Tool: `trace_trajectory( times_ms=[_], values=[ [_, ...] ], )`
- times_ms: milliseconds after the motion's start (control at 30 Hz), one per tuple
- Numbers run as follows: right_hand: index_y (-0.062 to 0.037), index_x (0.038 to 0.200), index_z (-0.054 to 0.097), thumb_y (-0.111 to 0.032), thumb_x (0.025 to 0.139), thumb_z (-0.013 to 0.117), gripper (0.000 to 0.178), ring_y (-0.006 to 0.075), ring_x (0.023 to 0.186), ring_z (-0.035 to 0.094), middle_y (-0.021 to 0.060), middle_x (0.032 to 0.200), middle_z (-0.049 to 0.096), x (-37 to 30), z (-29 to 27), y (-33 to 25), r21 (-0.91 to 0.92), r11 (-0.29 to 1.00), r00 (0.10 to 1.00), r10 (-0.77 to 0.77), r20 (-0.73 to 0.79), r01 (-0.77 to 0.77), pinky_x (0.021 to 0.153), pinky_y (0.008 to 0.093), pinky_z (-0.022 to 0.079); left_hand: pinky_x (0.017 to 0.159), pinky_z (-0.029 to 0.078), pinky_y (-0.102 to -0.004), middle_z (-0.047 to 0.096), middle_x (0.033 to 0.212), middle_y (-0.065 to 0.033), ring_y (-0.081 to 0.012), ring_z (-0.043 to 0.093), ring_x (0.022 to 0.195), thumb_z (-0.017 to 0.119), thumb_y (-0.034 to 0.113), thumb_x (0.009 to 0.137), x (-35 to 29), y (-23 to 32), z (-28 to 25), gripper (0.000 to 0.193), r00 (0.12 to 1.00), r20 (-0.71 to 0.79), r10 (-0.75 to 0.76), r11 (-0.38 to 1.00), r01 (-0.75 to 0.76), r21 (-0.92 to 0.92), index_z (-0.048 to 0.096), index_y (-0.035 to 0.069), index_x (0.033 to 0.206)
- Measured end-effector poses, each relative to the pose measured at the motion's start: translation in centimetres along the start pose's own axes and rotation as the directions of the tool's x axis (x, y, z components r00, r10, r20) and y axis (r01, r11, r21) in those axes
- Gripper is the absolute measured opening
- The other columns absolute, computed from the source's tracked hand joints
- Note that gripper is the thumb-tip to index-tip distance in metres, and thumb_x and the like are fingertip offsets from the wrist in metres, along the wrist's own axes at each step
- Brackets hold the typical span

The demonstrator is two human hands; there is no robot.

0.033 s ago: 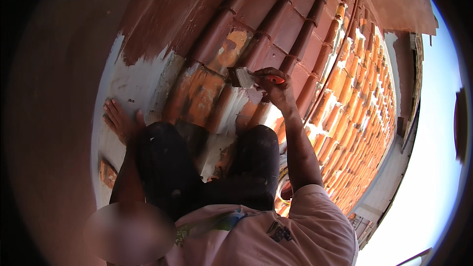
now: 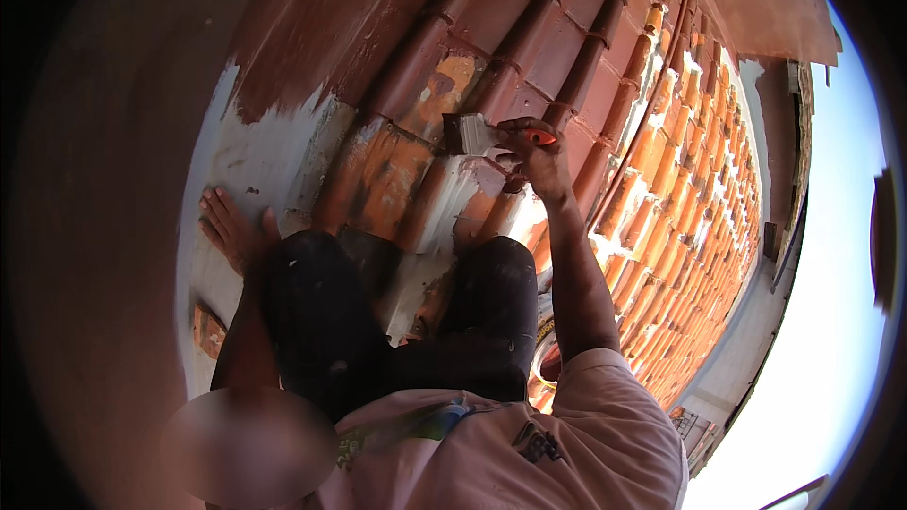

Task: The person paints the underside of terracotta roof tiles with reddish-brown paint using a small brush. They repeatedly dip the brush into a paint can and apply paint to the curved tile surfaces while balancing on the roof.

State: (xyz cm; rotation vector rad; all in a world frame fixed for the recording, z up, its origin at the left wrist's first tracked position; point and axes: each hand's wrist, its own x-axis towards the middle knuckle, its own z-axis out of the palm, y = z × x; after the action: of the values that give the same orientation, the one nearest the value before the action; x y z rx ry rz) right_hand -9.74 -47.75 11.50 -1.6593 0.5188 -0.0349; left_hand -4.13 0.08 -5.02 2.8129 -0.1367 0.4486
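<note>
head view: right hand [image 2: 540, 157] and brush [image 2: 471, 135] have shifted slightly up-right.

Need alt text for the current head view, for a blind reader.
A person's right hand holds a wide paintbrush at a tiled roof, while the left hand rests on a pale surface to the left. Dark red-brown tiles fill the upper middle; orange tiles with pale patches show nearer the knees and along the right.

The right grip [image 2: 539, 157] holds a flat paintbrush [image 2: 472, 134] at partly coated roof tiles [image 2: 444, 198]. The left grip [image 2: 230, 229] rests spread on a pale surface [image 2: 260, 161]. Dark red tiles [image 2: 496, 11] lie ahead; orange tiles [image 2: 675, 222] extend rightward.
</note>
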Motion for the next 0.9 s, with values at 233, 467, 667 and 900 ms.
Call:
trace_trajectory(
  times_ms=[233,467,667,900],
  values=[
    [0.0016,0.112,0.075,-0.014,0.096,0.077,0.023,0.0229,0.089,0.078,0.0134,0.104,0.078,4.1,-3.3,-0.3,-0.077,0.996,0.941,-0.062,-0.332,0.038,0.076,0.0338,0.065,0.133,0.01,-0.0579,0.017,0.178,-0.0191,-0.0371,0.014,0.166,0.073,0.045,0.092,0.0,-0.3,0.3,0.107,1.0,-0.014,0.021,1.0,-0.021,-0.016,0.015,0.002,0.17],
    [0.0024,0.113,0.073,-0.008,0.095,0.078,0.021,0.0216,0.091,0.077,0.0125,0.105,0.078,3.1,-4.2,2.4,0.0,1.0,0.985,-0.022,-0.17,0.023,0.078,0.035,0.066,0.133,0.01,-0.0581,0.017,0.178,-0.0201,-0.0374,0.013,0.166,0.072,0.046,0.093,0.4,0.1,0.6,0.107,0.999,-0.027,0.02,1.0,-0.02,0.003,0.015,0.0,0.17],
    [-0.0037,0.117,0.076,-0.008,0.098,0.077,0.02,0.0138,0.096,0.071,0.0066,0.108,0.078,5.3,-4.6,2.8,-0.617,0.751,0.818,-0.495,-0.294,0.234,0.085,0.0312,0.058,0.134,0.009,-0.0565,0.017,0.178,-0.0193,-0.0354,0.012,0.166,0.072,0.046,0.094,0.5,0.6,0.2,0.106,1.0,0.019,-0.014,0.999,0.014,0.032,0.015,0.0,0.17],
    [-0.0072,0.117,0.075,-0.008,0.094,0.078,0.023,0.0255,0.1,0.078,0.0117,0.106,0.079,-3.4,0.6,3.7,-0.613,0.714,0.915,-0.4,0.041,0.34,0.089,0.0409,0.062,0.133,0.012,-0.0567,0.018,0.178,-0.0195,-0.0359,0.013,0.166,0.069,0.045,0.096,0.6,0.6,0.3,0.102,1.0,-0.006,0.002,0.999,-0.002,0.054,0.015,0.0,0.17]
  ],
)
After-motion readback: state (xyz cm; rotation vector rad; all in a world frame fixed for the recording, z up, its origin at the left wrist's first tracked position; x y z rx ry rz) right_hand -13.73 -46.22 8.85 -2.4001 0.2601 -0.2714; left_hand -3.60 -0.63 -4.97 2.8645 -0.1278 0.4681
